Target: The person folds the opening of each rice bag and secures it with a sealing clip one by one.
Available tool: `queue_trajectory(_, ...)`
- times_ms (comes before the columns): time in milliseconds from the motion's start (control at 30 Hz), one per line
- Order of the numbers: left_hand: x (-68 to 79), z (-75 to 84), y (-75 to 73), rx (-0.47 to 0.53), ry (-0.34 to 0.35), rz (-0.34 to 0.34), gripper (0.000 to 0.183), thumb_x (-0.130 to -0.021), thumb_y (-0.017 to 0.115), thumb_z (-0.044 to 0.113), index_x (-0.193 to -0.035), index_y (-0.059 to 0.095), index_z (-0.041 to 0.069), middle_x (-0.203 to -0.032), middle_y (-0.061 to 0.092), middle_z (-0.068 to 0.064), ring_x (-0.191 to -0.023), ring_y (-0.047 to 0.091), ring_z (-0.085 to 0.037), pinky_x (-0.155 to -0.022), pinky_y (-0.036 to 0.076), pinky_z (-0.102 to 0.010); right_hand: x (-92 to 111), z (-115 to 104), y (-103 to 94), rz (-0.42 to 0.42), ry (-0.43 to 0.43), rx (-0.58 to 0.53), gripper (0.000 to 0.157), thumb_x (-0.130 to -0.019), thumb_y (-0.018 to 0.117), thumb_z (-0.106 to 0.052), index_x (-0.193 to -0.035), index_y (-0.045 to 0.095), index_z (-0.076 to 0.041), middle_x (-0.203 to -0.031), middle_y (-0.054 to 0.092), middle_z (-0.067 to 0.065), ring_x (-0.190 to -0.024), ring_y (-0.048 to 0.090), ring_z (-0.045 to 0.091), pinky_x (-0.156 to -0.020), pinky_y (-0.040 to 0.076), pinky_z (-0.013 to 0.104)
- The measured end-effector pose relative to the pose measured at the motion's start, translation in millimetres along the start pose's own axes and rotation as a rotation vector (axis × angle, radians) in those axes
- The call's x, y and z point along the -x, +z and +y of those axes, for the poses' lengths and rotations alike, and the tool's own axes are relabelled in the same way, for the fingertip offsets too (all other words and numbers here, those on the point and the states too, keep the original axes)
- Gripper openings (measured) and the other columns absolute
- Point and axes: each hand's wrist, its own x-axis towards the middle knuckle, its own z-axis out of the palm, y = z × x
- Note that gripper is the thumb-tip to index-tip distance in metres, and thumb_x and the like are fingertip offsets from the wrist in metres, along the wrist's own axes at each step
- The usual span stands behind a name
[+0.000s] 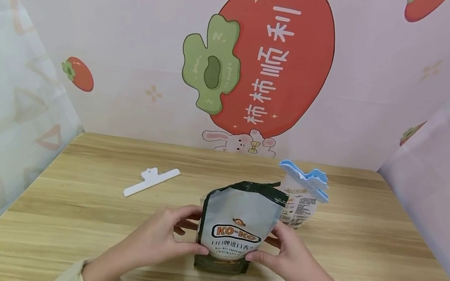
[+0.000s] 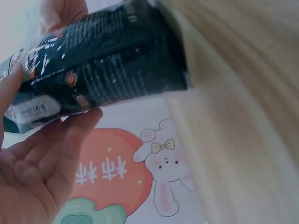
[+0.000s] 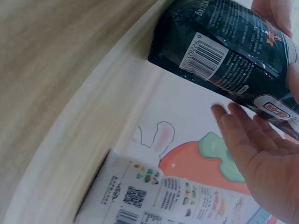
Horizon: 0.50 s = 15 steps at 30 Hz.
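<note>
A grey and dark green KO-KO rice bag (image 1: 235, 222) stands upright between both hands at the front middle of the table. Its dark top edge is uneven and slants to the right. My left hand (image 1: 165, 237) holds its left side, thumb on the front and fingers reaching behind. On the opposite side my right hand (image 1: 288, 258) grips it likewise, with its thumb near the lower front. In the right wrist view, a barcode shows on the bag's dark side (image 3: 205, 56). Whether the bag's base touches the table is hard to tell.
Left of the bag lies a white sealing clip (image 1: 152, 182) on the wooden table (image 1: 82, 216). Behind and to the right stands a white printed bag (image 1: 299, 207), with a blue clip (image 1: 305, 177) across its top. A patterned backdrop (image 1: 134, 52) rises behind the table.
</note>
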Motion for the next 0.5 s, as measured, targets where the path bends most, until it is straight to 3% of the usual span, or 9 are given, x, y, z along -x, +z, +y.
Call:
queue_trajectory(133,-0.2,2.8,-2.8,-0.094,0.019,0.018,0.061,-0.079,0.08,0.05,-0.128,0.062,0.018,-0.118,0.072,0.005,-0.104,0.071,-0.017,-0.078,0.057,-0.031,2.0,-7.4,1.2,0.044,-0.037,-0.011,0.069,-0.084,0.08,-0.022,-0.142,0.044,-0.014,-0.137,0.056,0.011,-0.121,0.056,0.001,-0.102,0.051,0.041)
queue_trajectory(333,0.2,12.8,-5.5,-0.049,0.06,0.111,0.071,-0.078,0.083,0.044,-0.14,0.051,0.031,-0.124,0.068,0.01,-0.114,0.065,-0.014,-0.085,0.055,-0.034,2.8,-27.8,-1.2,0.122,-0.144,-0.046,0.076,-0.084,0.079,-0.006,-0.147,0.036,-0.012,-0.137,0.053,0.009,-0.117,0.058,0.004,-0.099,0.048,0.02)
queue_trajectory(500,-0.2,25.6,-11.0,0.001,0.173,0.23,0.077,-0.078,0.086,0.028,-0.144,0.048,0.032,-0.137,0.06,0.013,-0.121,0.06,-0.011,-0.087,0.056,-0.034,-3.9,-45.7,-9.3,0.147,-0.311,-0.127,0.088,-0.084,0.075,0.003,-0.155,0.025,-0.008,-0.149,0.047,0.007,-0.119,0.058,0.013,-0.093,0.054,0.027)
